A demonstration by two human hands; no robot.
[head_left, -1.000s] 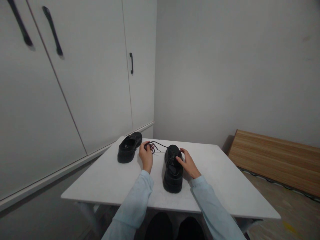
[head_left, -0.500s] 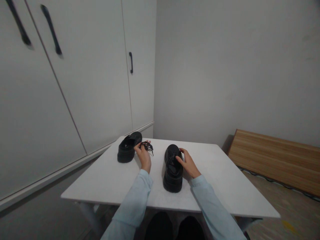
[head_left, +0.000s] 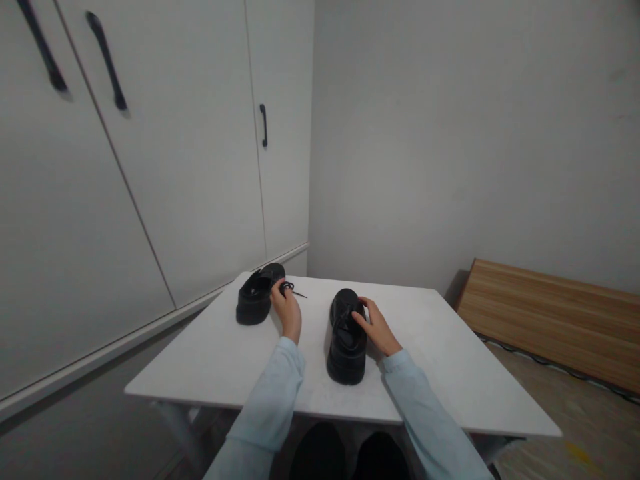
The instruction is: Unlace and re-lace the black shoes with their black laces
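Note:
Two black shoes rest on the white table. One shoe [head_left: 347, 350] stands in the middle, toe pointing away from me, with my right hand [head_left: 377, 327] on its right side, thumb over the top and fingers along the edge. The other shoe [head_left: 253, 307] sits farther left, turned slightly. Right beside it, my left hand [head_left: 286, 307] is closed on a dark shoelace [head_left: 289, 287], bunched in loops; one end sticks out to the right. The fingertips of that hand are partly hidden.
The white table [head_left: 220, 363] reaches toward the corner of the room. Tall white cabinets [head_left: 200, 167] with dark handles line the left. A wooden board [head_left: 550, 320] leans by the wall on the right. My knees [head_left: 320, 453] are under the near edge.
My left hand has closed its fingers and lowered the shoelace slightly; the loops look tighter, the loose end now points right. My right hand and both shoes stay in place.

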